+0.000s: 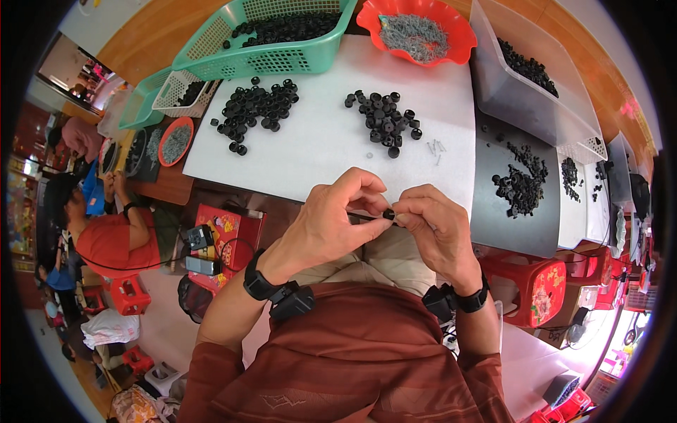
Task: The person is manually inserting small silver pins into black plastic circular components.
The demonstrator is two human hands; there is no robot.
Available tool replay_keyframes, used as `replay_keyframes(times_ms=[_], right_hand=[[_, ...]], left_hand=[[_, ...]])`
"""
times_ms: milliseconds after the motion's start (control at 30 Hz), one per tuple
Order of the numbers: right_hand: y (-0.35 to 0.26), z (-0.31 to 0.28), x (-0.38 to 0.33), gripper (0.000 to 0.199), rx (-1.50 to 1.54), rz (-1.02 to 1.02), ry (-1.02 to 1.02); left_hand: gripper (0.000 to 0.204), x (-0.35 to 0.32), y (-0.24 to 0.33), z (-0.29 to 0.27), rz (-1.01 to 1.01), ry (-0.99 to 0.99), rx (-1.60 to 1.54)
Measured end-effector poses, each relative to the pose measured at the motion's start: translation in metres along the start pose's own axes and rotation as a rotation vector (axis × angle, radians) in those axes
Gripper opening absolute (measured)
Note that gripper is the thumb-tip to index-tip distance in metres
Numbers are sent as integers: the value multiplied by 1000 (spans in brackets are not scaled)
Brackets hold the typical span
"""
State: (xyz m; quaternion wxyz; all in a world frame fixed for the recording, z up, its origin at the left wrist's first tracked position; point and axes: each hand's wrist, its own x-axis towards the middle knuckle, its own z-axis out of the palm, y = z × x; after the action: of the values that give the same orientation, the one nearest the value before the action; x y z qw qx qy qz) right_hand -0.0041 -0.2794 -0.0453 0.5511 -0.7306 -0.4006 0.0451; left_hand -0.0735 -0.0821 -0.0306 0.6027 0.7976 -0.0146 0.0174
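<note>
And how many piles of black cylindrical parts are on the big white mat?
2: the left pile, near the large green basket, and the right pile, near the red scalloped bowl. The hands hide part of the big white mat; no other shows.

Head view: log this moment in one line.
left hand: holding small black part; right hand: at it, grip unclear; ahead: two black-part piles, white mat

We pinch a small black part (388,213) in our left hand (326,222), our right hand (436,229) just beside it. In front of us, black pieces (384,120) lie heaped on a white sheet (303,158).
</note>
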Motion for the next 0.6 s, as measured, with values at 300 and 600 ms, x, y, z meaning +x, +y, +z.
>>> replay_keyframes(times_ms=[300,600], right_hand=[[-6,-15,-10,15,7,-21,-26],[-13,-30,-31,20,-21,-45,-33]], left_hand=[[39,-3,13,12,53,-17,137],[39,-9,32,29,104,-60,251]])
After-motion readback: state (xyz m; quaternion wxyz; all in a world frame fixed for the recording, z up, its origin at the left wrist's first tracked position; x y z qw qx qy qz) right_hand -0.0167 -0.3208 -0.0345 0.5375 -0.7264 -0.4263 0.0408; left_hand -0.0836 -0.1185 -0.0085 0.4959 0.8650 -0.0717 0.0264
